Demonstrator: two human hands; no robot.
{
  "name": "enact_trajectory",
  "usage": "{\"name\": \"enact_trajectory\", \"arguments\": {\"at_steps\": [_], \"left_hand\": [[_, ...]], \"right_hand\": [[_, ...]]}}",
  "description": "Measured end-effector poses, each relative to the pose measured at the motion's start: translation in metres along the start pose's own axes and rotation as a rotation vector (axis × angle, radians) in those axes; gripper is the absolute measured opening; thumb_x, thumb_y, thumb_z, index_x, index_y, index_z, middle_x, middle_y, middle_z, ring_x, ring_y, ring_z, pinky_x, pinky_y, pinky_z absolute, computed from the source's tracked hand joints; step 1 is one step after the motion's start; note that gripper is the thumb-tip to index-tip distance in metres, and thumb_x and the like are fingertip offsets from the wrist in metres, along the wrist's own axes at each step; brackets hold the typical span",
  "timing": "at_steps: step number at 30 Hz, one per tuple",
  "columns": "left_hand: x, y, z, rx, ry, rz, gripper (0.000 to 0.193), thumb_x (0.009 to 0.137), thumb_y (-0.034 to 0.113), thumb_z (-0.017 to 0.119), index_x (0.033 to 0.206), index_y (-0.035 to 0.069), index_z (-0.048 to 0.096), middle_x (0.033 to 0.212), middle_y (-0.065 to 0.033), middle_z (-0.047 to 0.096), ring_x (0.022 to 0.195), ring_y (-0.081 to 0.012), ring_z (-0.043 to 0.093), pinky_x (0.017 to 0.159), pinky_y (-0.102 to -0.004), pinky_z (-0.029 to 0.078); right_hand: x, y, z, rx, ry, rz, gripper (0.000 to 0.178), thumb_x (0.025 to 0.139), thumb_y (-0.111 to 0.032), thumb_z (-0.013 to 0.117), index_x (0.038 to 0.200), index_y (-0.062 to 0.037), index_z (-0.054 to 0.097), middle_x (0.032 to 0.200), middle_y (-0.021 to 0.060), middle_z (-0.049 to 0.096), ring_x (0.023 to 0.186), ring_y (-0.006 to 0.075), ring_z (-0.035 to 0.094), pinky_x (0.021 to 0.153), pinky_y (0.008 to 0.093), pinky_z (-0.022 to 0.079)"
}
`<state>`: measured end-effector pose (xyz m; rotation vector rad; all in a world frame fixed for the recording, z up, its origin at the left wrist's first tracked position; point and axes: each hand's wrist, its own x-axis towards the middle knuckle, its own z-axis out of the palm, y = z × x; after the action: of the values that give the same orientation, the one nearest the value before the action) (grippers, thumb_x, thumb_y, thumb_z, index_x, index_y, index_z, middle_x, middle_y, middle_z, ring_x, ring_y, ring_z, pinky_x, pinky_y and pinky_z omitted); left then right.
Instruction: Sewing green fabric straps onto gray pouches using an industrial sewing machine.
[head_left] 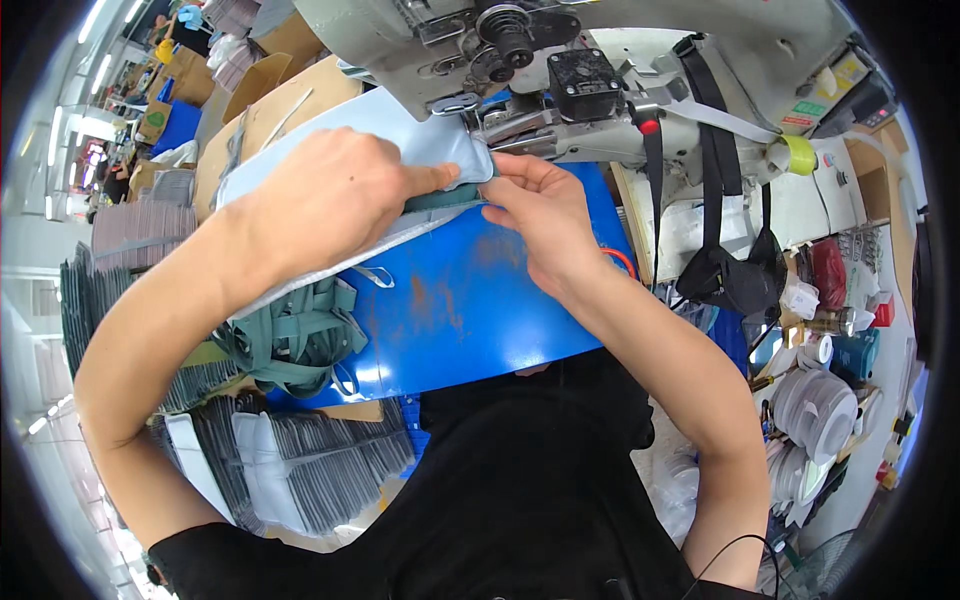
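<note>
A light blue padded panel (pixel 433 140) lies under the sewing machine's needle area, its rounded corner near the presser foot. My left hand (pixel 345 190) rests over it, index finger stretched out and pressing close to that corner; the other fingers are curled and partly hidden. At the corner's edge, my right hand (pixel 548 215) is closed in a pinch on the end of a dark green strap (pixel 445 198) that runs along the panel's near side. The fingertips partly cover this end. Above both hands stands the grey sewing machine (pixel 600 130).
A blue work surface (pixel 450 310) with brown scuffs spreads below my hands. Bundled green straps (pixel 295 335) lie at its left edge. Stacked grey panels (pixel 320 465) sit lower left. Black straps (pixel 712 170) hang from the machine at right, near white tape rolls (pixel 815 410).
</note>
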<state>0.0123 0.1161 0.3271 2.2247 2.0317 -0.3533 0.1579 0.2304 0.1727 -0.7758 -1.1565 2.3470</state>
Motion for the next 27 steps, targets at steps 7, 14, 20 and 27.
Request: {"name": "enact_trajectory", "arguments": {"at_steps": [7,14,20,27], "left_hand": [[0.011,0.016,-0.009,0.316,-0.017,-0.038,0.032,0.097,0.014,0.059,0.126,0.009,0.073,0.075,-0.0147,0.070,0.076,-0.0320,0.074,0.065,-0.0428,0.058],[0.016,0.030,-0.002,0.346,0.007,-0.017,0.031,0.097,0.012,0.059,0.122,-0.003,0.069,0.075,-0.0137,0.071,0.073,-0.0305,0.075,0.062,-0.0413,0.059],[0.019,0.048,0.015,0.353,0.013,-0.123,0.051,0.087,0.007,0.062,0.138,0.001,0.062,0.080,-0.0143,0.069,0.068,-0.0308,0.072,0.060,-0.0414,0.057],[0.031,0.074,0.044,0.269,0.104,-0.262,0.054,0.083,0.006,0.065,0.134,-0.011,0.057,0.080,-0.0154,0.071,0.067,-0.0321,0.073,0.059,-0.0416,0.058]], "right_hand": [[0.001,-0.002,0.014,0.116,0.105,0.059,0.025,0.085,-0.013,0.079,0.106,-0.0011,0.071,0.095,0.0023,0.070,0.084,0.0098,0.064,0.071,0.0272,0.052],[0.001,-0.004,0.009,0.028,0.108,0.082,0.030,0.085,-0.015,0.080,0.109,0.0000,0.072,0.094,0.0038,0.072,0.083,0.0123,0.067,0.067,0.0308,0.054],[0.009,0.004,0.007,0.091,0.097,0.067,0.024,0.088,-0.014,0.080,0.106,0.0002,0.075,0.094,0.0063,0.075,0.082,0.0145,0.071,0.068,0.0309,0.055],[0.008,0.010,0.001,0.121,0.076,0.048,0.024,0.091,-0.013,0.079,0.108,0.0026,0.074,0.096,0.0071,0.075,0.082,0.0138,0.071,0.068,0.0291,0.056]]}}
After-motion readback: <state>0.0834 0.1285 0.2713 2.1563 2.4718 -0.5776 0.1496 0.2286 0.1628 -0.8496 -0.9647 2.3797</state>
